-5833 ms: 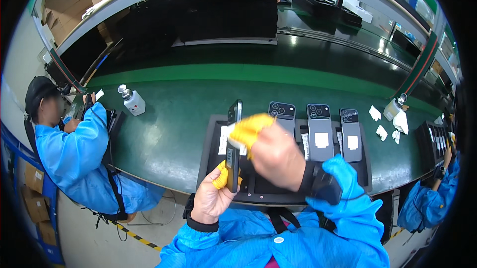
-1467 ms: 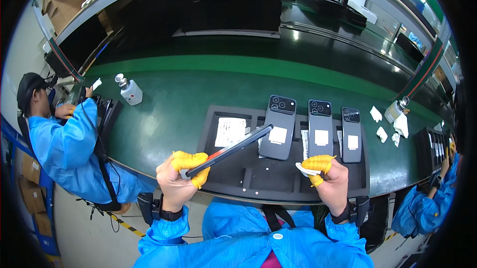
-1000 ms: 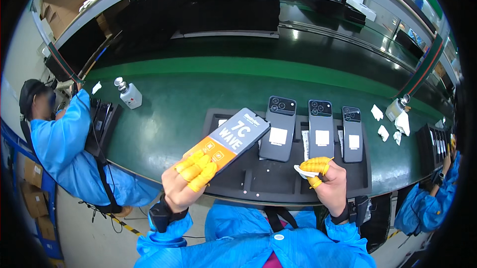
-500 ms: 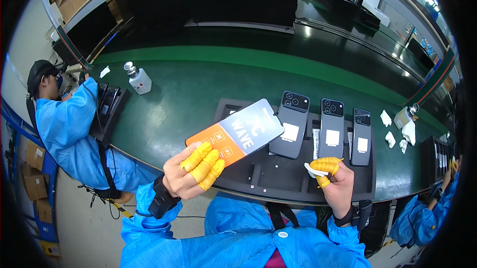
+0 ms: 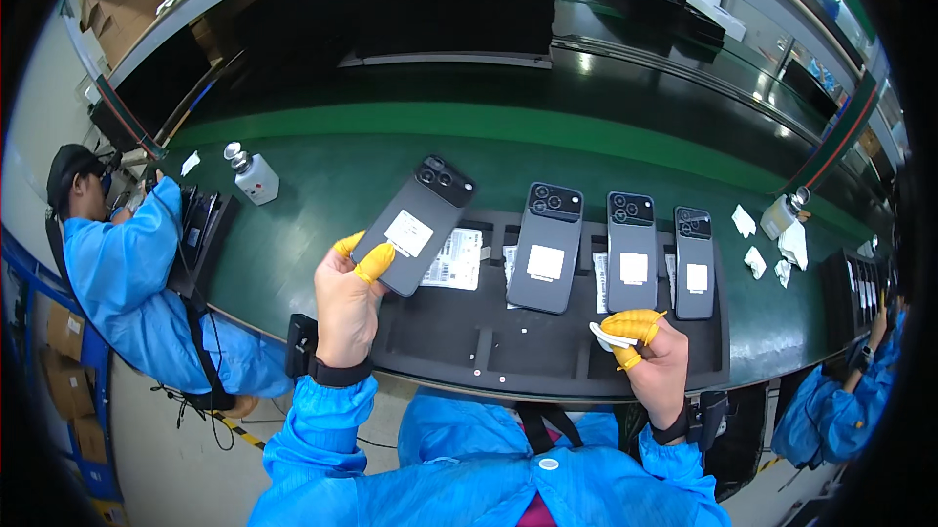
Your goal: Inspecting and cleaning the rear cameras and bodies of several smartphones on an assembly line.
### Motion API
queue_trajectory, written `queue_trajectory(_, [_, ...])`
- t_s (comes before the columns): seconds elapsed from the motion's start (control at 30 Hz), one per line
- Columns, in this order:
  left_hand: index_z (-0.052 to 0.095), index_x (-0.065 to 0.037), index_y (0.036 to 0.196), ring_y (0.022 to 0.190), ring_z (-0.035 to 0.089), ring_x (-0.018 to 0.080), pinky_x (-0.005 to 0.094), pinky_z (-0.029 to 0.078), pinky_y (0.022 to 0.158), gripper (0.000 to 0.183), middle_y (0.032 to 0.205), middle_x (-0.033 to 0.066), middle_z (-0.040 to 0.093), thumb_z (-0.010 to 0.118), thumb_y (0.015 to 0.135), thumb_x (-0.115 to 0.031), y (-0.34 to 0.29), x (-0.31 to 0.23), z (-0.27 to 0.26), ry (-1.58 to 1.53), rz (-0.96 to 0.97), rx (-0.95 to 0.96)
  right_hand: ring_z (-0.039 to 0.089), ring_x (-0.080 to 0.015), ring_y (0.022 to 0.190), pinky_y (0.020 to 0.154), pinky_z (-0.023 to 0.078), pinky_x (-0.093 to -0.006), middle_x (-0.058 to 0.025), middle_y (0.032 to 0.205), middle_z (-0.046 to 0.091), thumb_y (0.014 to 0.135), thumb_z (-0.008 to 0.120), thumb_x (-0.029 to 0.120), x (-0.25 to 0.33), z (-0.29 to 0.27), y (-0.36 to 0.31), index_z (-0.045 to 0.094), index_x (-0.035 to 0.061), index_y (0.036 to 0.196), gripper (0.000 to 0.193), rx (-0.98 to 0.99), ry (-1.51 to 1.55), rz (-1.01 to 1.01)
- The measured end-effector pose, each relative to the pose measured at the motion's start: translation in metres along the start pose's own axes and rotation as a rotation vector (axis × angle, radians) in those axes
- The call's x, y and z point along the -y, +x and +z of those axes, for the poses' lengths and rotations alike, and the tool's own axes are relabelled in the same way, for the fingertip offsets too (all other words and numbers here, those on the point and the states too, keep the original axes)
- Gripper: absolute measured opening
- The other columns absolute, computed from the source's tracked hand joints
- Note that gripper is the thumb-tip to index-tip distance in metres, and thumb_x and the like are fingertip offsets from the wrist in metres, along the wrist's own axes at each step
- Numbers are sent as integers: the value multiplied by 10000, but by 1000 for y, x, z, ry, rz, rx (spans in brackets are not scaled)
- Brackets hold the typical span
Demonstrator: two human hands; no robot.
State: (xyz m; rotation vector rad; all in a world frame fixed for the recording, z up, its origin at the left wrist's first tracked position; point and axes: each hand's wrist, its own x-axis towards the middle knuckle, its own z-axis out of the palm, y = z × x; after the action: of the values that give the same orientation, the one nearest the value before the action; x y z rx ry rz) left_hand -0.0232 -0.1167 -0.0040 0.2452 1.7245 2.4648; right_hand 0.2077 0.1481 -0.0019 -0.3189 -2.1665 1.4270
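Note:
My left hand [image 5: 350,297], with yellow finger cots, grips the lower end of a dark grey smartphone [image 5: 415,219]. The phone is tilted, its camera side and white label toward me, above the left part of a black foam tray [image 5: 430,337]. Pinched in my right hand [image 5: 653,356], also in yellow finger cots, is a folded white wipe [image 5: 614,337] over the tray's front right. Three more grey phones lie camera side up in the tray's back row: a left one [image 5: 545,283], a middle one [image 5: 630,234] and a right one [image 5: 694,249]. A white barcode label [image 5: 452,261] shows beside the held phone.
A white pump bottle [image 5: 252,175] stands at the back left, another bottle [image 5: 784,214] at the right beside crumpled white tissues [image 5: 793,244]. Co-workers in blue sit left [image 5: 117,244] and right [image 5: 831,410], near black trays. A dark conveyor [image 5: 674,78] runs beyond the green bench.
My left hand has turned the phone over, from its printed screen-film side to its camera side, and stands it steeper. My right hand keeps the wipe almost in place. The view has shifted slightly.

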Motion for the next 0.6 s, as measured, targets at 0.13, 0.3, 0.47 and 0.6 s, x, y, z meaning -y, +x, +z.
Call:
queue_trajectory(0.13, [566,44,1147,929,693,211,344,595,823,261,1078,137,673,671,916,-16,-5,6,16,-204,-209,-3,695,-200,875,754,545,-277,-127,973,717,792,686,-89,0,-3,-2,741,-17,987,215,-24,-19,30])
queue_trajectory(0.3, [558,45,1159,964,689,221,349,591,851,236,1109,137,668,633,950,-36,-9,22,25,-257,-166,-24,698,-210,874,755,545,-280,-128,964,722,777,688,-95,-5,-9,-6,744,-5,990,238,-25,-12,-48])
queue_trajectory(0.47, [490,9,1176,956,685,188,324,593,831,344,1087,115,656,696,902,-21,-34,9,33,144,-207,-34,700,-211,877,756,544,-283,-126,962,724,773,687,-97,-7,-20,-11,746,-2,986,240,-80,-1,-4])
queue_trajectory(0.6, [502,9,1158,936,687,175,305,596,802,350,1083,110,657,718,884,-16,-32,8,28,253,-188,52,697,-195,867,744,544,-271,-122,976,719,777,684,-104,-13,-28,-11,744,-15,990,239,-131,4,20])
